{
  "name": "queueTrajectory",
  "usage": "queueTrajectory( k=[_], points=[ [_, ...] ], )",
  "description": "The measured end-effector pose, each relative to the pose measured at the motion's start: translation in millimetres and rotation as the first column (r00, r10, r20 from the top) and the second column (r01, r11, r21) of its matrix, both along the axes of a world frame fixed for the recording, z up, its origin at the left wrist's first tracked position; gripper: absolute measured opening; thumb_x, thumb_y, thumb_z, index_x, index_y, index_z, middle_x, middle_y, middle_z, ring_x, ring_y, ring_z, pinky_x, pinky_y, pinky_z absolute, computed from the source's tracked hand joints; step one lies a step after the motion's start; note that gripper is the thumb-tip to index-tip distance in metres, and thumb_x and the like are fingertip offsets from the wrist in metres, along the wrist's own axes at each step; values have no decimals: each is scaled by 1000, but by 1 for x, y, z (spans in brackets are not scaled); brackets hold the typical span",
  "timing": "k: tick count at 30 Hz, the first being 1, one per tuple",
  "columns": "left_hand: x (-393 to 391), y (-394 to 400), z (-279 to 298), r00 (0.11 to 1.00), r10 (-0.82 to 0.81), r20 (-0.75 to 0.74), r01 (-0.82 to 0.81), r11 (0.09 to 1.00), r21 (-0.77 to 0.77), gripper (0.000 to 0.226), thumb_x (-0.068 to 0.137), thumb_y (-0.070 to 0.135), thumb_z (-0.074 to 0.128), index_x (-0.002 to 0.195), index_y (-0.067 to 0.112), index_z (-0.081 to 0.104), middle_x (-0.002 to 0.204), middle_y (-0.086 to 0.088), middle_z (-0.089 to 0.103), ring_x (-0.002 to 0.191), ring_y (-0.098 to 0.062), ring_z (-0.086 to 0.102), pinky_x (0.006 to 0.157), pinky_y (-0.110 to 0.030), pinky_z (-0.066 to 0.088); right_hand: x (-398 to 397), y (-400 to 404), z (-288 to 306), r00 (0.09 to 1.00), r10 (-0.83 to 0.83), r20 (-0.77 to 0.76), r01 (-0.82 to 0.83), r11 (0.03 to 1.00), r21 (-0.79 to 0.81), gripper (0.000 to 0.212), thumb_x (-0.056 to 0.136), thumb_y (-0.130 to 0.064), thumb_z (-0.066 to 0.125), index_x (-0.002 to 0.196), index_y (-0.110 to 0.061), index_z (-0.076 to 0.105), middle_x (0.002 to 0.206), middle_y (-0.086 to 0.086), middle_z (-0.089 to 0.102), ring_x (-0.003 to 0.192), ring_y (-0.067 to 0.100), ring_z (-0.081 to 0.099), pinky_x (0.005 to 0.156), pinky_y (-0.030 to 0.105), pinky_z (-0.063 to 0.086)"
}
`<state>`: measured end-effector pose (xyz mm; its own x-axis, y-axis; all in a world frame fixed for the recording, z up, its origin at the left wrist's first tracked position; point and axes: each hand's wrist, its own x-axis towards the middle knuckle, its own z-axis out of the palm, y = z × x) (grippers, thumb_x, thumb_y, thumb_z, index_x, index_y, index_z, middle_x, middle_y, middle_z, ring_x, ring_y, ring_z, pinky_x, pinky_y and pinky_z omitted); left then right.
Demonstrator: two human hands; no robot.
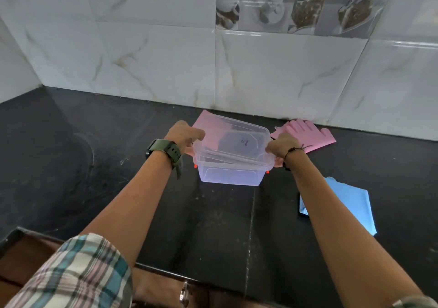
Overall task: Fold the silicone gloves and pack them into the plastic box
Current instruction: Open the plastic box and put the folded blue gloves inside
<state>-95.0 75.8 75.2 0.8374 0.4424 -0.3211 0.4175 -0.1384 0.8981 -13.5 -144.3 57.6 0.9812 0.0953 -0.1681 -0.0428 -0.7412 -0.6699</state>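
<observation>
A clear plastic box [230, 175] with small orange clips stands on the black counter. Its clear lid [233, 137] is tilted up off the box, raised at the far side. My left hand [183, 136] grips the lid's left edge and my right hand [280, 146] grips its right edge. One pink silicone glove [308, 133] lies flat behind my right hand, fingers toward the wall. A second pink glove [201, 120] lies behind the box, mostly hidden by the lid.
A blue cloth [348, 201] lies on the counter to the right, partly under my right forearm. The black counter [94, 165] meets a tiled wall [166, 59] just behind the gloves. The counter's front edge [166, 271] is near my body.
</observation>
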Motion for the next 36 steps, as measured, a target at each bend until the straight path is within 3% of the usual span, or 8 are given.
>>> queueTrajectory(
  k=[7, 11, 14, 18, 21, 24, 31, 36],
  points=[
    [-35, -25, -32, 913, 260, 315, -294, 954, 64, 23, 86, 0, 50, 71, 17, 48, 87, -6, 50, 80, -18, 45, 66, -30, 39, -49, -18, -27, 961, -121, 247, 68, 975, 212, 14, 79, 1, 60, 69, -6, 53, 68, 8, 54, 68, 22, 51, 68, 32, 49],
    [-65, -46, -77, 688, 642, 337, -530, 763, -370, 22, 87, -3, 44, 81, 14, 58, 82, 0, 59, 88, -20, 55, 68, -24, 47, -84, -28, -62, 964, -213, 157, 126, 891, 437, 16, 83, -4, 64, 98, -10, 65, 95, 4, 66, 90, 18, 60, 86, 34, 52],
    [-76, -47, -95, 699, 690, 187, -521, 671, -528, 27, 88, -3, 45, 74, 14, 60, 86, -2, 64, 96, -22, 61, 81, -30, 54, -98, -36, -83, 959, -284, -21, 246, 789, 562, 22, 88, 1, 55, 103, -9, 68, 97, 0, 64, 98, 17, 59, 90, 33, 50],
    [-83, -38, -108, 847, 521, 107, -427, 786, -448, 32, 87, -6, 38, 71, 7, 64, 88, -4, 68, 101, -24, 64, 86, -35, 53, -103, -47, -99, 925, -299, -233, 379, 703, 602, 32, 92, -1, 46, 78, -21, 67, 84, -6, 64, 81, 9, 60, 67, 21, 51],
    [-84, -36, -112, 925, 371, 82, -361, 926, -111, 35, 92, 0, 41, 69, 14, 64, 89, -2, 68, 89, -17, 64, 75, -28, 52, -103, -50, -102, 925, -281, -256, 379, 732, 566, 32, 93, -5, 48, 74, -24, 66, 82, -4, 66, 77, 11, 62, 64, 22, 53],
    [-86, -50, -101, 916, 353, 191, -387, 903, 187, 32, 93, 5, 43, 73, 14, 66, 88, -3, 69, 66, -10, 57, 59, -22, 48, -104, -51, -98, 958, -264, -110, 284, 827, 486, 21, 93, -10, 51, 93, -16, 71, 87, -7, 65, 72, 6, 59, 58, 14, 46],
    [-56, -151, -65, 958, -140, 251, 186, 968, -170, 19, 88, 9, 58, 72, 12, 68, 85, -6, 68, 88, -19, 67, 85, -26, 54, -85, -107, -55, 867, -363, 342, 287, 924, 252, 22, 90, -9, 52, 97, -7, 72, 83, 7, 69, 52, 7, 47, 47, 14, 37],
    [-4, -239, -56, 944, -330, 31, 331, 938, -99, 26, 91, 23, 54, 69, 15, 44, 73, -1, 45, 78, -20, 46, 71, -31, 40, -67, -180, -55, 885, -343, 314, 415, 889, -196, 24, 89, -17, 50, 84, 3, 63, 87, 21, 64, 84, 33, 57, 84, 42, 48]
  ],
)
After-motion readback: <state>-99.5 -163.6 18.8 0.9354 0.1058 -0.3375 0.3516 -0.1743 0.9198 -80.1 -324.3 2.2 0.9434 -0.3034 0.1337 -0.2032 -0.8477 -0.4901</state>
